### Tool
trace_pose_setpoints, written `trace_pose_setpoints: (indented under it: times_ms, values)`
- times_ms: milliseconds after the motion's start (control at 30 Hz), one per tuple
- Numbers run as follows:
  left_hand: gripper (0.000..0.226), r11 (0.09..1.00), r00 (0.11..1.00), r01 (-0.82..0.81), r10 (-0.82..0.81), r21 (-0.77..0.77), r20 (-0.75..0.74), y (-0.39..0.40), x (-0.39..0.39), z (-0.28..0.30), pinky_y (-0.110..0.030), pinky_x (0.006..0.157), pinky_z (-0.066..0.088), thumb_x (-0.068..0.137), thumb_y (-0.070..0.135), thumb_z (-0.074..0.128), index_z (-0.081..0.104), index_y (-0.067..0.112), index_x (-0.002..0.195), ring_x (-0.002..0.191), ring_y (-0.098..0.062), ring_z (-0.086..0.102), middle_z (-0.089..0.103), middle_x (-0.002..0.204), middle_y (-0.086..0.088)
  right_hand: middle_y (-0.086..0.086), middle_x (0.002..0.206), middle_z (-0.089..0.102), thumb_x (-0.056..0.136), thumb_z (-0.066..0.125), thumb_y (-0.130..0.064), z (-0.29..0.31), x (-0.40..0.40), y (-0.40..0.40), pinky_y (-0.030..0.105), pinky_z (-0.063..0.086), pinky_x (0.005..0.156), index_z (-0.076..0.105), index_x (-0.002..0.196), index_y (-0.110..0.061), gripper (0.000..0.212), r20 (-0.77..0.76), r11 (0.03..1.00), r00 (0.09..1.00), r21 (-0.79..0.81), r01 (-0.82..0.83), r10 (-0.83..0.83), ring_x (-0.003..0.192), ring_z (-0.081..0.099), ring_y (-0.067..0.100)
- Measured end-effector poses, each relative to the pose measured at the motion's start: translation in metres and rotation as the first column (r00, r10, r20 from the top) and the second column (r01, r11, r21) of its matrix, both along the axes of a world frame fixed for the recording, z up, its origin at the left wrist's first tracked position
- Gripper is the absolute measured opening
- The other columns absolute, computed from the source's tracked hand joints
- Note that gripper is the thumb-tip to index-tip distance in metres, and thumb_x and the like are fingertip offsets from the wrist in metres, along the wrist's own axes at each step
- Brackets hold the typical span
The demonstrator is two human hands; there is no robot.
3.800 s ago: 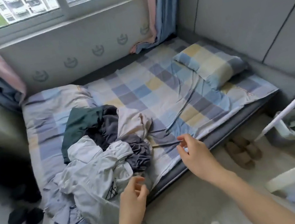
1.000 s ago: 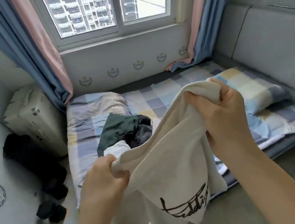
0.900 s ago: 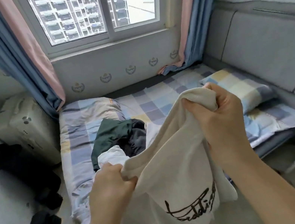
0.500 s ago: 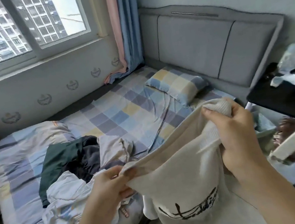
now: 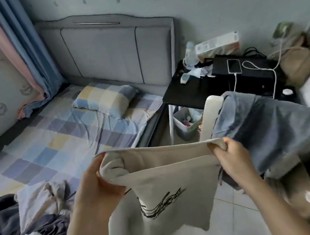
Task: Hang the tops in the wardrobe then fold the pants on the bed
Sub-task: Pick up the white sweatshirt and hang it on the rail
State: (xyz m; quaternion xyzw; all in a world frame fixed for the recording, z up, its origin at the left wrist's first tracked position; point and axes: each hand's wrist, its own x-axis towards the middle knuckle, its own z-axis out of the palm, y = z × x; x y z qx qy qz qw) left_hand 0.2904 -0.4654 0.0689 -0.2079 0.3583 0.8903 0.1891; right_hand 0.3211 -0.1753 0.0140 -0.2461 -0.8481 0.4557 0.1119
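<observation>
A cream top (image 5: pixel 167 179) with black script on its front hangs stretched between my hands, above the floor beside the bed. My left hand (image 5: pixel 98 187) grips its upper left edge, and my right hand (image 5: pixel 232 157) pinches the upper right corner. A heap of other clothes (image 5: pixel 24 227), dark grey, dark green and pale, lies on the checked bed sheet (image 5: pixel 55 143) at the lower left. No wardrobe is in view.
A checked pillow (image 5: pixel 103 99) lies against the grey headboard (image 5: pixel 117 49). A black side table (image 5: pixel 224 82) carries a phone, cables and boxes, with a bin (image 5: pixel 187 122) under it. Blue jeans (image 5: pixel 266 128) hang over a white chair back (image 5: pixel 209 116) at the right.
My view has swung right, from the window to the headboard and side table. My hands have pulled the cream top wider and level between them.
</observation>
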Motion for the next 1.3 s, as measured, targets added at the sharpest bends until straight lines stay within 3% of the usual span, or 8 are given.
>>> trace_pose_setpoints:
  times_ms: [100,267,567,667,833,1000,1133,1300]
  values:
    - [0.048,0.987,0.983,0.129,-0.140,-0.097,-0.119,0.043,-0.009,0.000,-0.019,0.042,0.028,0.066,0.014,0.078,0.032,0.026,0.064,0.043,-0.014,0.024,0.026,0.051,0.004,0.009,0.075,0.066,0.090,0.057,-0.046,-0.009,0.011,0.044,0.038,0.052,0.064,0.059,0.080,-0.010,0.037,0.083,0.997,0.994,-0.019,0.077,-0.076,0.068,0.066,0.029]
    - [0.019,0.884,0.974,0.025,-0.127,-0.466,-0.188,0.101,-0.030,-0.010,-0.027,0.055,0.054,0.099,0.021,0.050,0.065,0.014,0.090,0.062,-0.015,0.066,0.067,0.072,-0.003,0.003,0.073,0.063,0.091,0.041,-0.058,-0.016,0.033,0.092,0.022,0.044,0.036,0.057,0.083,-0.018,0.044,0.296,0.959,0.935,-0.145,0.245,-0.194,0.038,0.062,0.017]
    - [0.034,0.619,0.818,0.202,-0.533,-0.759,-0.217,0.197,-0.075,-0.026,-0.029,0.054,0.048,0.095,0.028,0.057,0.075,0.027,0.067,0.053,-0.014,0.061,0.068,0.059,-0.003,0.015,0.080,0.073,0.097,0.049,-0.017,-0.016,0.047,0.164,0.041,0.059,0.064,0.064,0.098,-0.003,0.020,0.123,0.651,0.856,-0.598,0.468,-0.503,0.073,0.071,0.029]
    - [0.023,0.305,0.583,0.285,-0.808,-0.909,-0.088,0.236,-0.100,-0.039,-0.031,0.061,0.045,0.090,0.015,0.063,0.074,0.021,0.071,0.055,-0.015,0.054,0.064,0.057,0.001,0.015,0.090,0.064,0.094,0.049,-0.004,-0.005,0.049,0.188,0.031,0.052,0.059,0.060,0.096,-0.008,0.012,0.060,0.456,0.716,-0.734,0.504,-0.695,0.074,0.064,0.023]
    - [0.024,-0.368,0.022,-0.016,-0.930,-0.930,0.368,0.318,-0.108,-0.045,-0.030,0.082,0.051,0.086,0.048,0.058,0.061,0.029,0.101,0.084,-0.013,0.070,0.072,0.096,0.007,0.007,0.079,0.066,0.084,0.061,-0.010,0.038,0.045,0.209,0.025,0.047,0.063,0.064,0.081,-0.020,0.011,-0.051,0.728,0.773,-0.379,0.571,-0.632,0.069,0.061,0.015]
    - [0.060,0.139,-0.340,0.295,-0.909,-0.945,-0.239,0.426,-0.094,-0.005,-0.027,0.094,0.047,0.075,0.044,0.075,0.046,0.046,0.128,0.108,0.000,0.058,0.062,0.116,0.020,0.007,0.066,0.051,0.082,0.059,-0.008,0.085,0.021,0.220,0.022,0.038,0.051,0.051,0.081,-0.028,0.022,-0.045,0.926,0.925,-0.027,0.376,-0.377,0.056,0.044,0.010]
    - [0.027,0.238,-0.474,0.386,-0.778,-0.891,-0.413,0.485,-0.089,0.020,-0.025,0.065,0.047,0.073,0.032,0.081,0.061,0.026,0.091,0.065,-0.001,0.056,0.065,0.073,0.012,-0.006,0.052,0.048,0.077,0.069,-0.020,0.112,0.034,0.236,0.018,0.034,0.046,0.042,0.093,-0.034,0.035,-0.051,0.886,0.885,0.002,0.464,-0.464,0.047,0.038,0.005]
    - [0.010,0.444,-0.646,0.146,-0.634,-0.884,-0.425,0.531,-0.082,0.043,-0.037,0.071,0.051,0.081,0.034,0.072,0.066,0.028,0.085,0.071,-0.010,0.059,0.065,0.072,0.010,-0.009,0.069,0.053,0.080,0.071,-0.022,0.114,0.074,0.238,0.017,0.044,0.052,0.040,0.105,-0.044,0.045,-0.165,0.696,0.719,0.182,0.695,-0.675,0.059,0.052,0.008]
